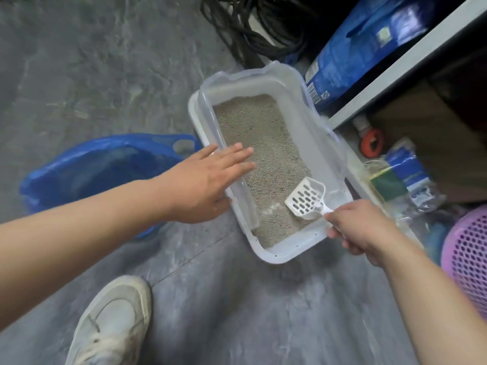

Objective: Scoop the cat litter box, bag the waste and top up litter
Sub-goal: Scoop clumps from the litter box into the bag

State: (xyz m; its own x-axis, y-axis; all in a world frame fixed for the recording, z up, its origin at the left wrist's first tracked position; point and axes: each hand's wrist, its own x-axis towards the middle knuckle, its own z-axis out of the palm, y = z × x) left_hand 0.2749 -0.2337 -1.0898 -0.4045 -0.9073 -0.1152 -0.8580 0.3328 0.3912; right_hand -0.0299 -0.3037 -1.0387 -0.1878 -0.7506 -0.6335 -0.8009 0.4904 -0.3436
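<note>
From the head camera, a pale litter box [284,255] sits on the grey floor [105,75], its long side running away from the person, with a see-through rim frame seated on top. Grey litter [263,143] covers the bottom. The right hand [361,230] curls round the handle of a white slotted scoop [305,198], whose head lies low over the litter at the near right corner of the box; whether it touches the grains cannot be told. The left hand [208,180] is spread flat with straight fingers, holding nothing, its palm over the box's left wall and the fingertips reaching over the litter. Just left of the box, behind the left forearm, a blue bag [87,172] lies open on the floor. A big blue sack [355,54] leans at the box's far right corner, under a grey shelf edge [411,64]. Black cables [253,25] are heaped beyond the box. To the right lie small packets [405,175] and a pink mesh basket [469,259]. A white shoe [113,322] stands on the floor near the bottom edge.
</note>
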